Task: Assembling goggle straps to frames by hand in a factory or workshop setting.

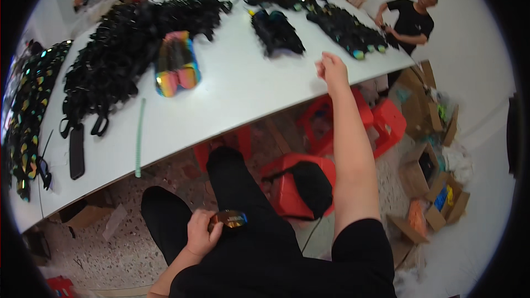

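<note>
Low over my lap, my left hand (202, 232) is closed on the end of a curved mirrored lens (232, 219) with orange and blue sheen. My right arm reaches forward, and my right hand (334, 70) is closed above the table's near edge at the right. Its fingers are curled; whatever they hold, if anything, I cannot make out. Beyond it lies a bundle of black straps (276, 33). A stack of rainbow-mirrored eyewear (178, 66) lies left of that bundle on the white table (221, 91).
Black straps (110, 49) heap at the table's left, near a black phone-like slab (77, 152) and a green strip (140, 138). More mirrored eyewear (353, 36) lies far right. Red stools (287, 198), one bearing a black bag (312, 187), and cardboard boxes (419, 168) stand below. A person (411, 22) stands beyond.
</note>
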A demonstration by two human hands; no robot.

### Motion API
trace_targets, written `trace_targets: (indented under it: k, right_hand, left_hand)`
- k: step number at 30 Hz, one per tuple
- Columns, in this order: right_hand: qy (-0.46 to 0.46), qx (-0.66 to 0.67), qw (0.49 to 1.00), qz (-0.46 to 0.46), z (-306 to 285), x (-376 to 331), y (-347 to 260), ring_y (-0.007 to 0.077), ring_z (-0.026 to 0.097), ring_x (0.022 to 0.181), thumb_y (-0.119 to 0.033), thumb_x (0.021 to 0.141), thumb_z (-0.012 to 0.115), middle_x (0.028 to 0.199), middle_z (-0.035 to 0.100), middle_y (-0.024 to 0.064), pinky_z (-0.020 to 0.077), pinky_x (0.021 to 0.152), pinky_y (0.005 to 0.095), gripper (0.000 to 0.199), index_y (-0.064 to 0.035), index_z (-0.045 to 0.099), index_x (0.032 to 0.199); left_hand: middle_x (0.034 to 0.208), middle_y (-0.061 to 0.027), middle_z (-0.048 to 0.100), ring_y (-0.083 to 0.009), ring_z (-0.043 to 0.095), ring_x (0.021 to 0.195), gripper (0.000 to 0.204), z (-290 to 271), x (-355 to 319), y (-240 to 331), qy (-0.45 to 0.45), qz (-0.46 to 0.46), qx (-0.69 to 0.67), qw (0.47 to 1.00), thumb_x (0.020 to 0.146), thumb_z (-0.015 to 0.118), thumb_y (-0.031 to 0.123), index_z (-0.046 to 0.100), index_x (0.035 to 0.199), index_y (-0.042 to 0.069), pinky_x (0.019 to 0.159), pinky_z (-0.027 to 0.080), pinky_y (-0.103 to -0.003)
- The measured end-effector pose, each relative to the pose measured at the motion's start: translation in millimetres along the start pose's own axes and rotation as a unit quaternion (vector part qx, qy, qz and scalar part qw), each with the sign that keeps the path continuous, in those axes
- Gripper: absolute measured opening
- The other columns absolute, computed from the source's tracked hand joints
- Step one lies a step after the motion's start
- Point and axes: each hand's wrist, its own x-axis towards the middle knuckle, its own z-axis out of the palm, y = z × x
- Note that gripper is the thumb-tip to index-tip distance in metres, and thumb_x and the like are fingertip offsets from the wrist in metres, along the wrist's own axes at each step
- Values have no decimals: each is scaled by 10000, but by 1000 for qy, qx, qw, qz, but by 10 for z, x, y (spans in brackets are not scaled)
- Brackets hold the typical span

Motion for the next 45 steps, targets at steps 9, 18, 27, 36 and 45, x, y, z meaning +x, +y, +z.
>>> trace_targets:
  k: [9, 18, 27, 36, 45]
  right_hand:
    - [-7, -41, 980, -192, 481, -2057, 626, 139, 592, 786, -88, 906, 634, 874, 637, 77, 496, 685, 293, 130, -2, 609, 1001]
    - [-217, -51, 972, -71, 600, -3776, 836, 88, 549, 632, -102, 884, 680, 814, 599, 29, 438, 582, 230, 93, -24, 689, 933]
    - [-424, 75, 894, 123, 676, -3692, 955, 116, 634, 927, -169, 983, 587, 1012, 643, 34, 506, 841, 258, 198, -21, 690, 1065]
    - [-493, 96, 826, 256, 611, -3744, 855, 82, 611, 954, -236, 991, 585, 1000, 680, 19, 489, 860, 241, 260, -9, 675, 1079]
    - [-486, 186, 802, 293, 564, -3754, 799, 106, 608, 1015, -247, 993, 585, 1066, 671, 38, 472, 917, 256, 281, -9, 663, 1119]
  left_hand:
    - [897, -170, 583, -359, 589, 814, 267, -27, -41, -24, 11, -17, 24, 1000, 770, 700, 139, 597, 978, 8, 709, 496, -414]
    - [909, -171, 579, -355, 591, 820, 284, -63, -111, 87, 4, 14, 19, 1000, 775, 696, 155, 603, 999, 7, 714, 497, -414]
    - [922, -177, 580, -361, 588, 824, 296, -96, -155, 69, 7, 59, 1, 998, 782, 686, 185, 600, 1003, 7, 719, 495, -417]
    - [934, -186, 581, -364, 590, 836, 300, -105, -167, 84, -17, 51, -16, 998, 795, 675, 204, 599, 1002, 1, 730, 493, -422]
    - [917, -180, 587, -364, 595, 827, 296, -96, -164, 64, -14, 46, -5, 999, 793, 679, 205, 603, 1001, 10, 726, 500, -419]
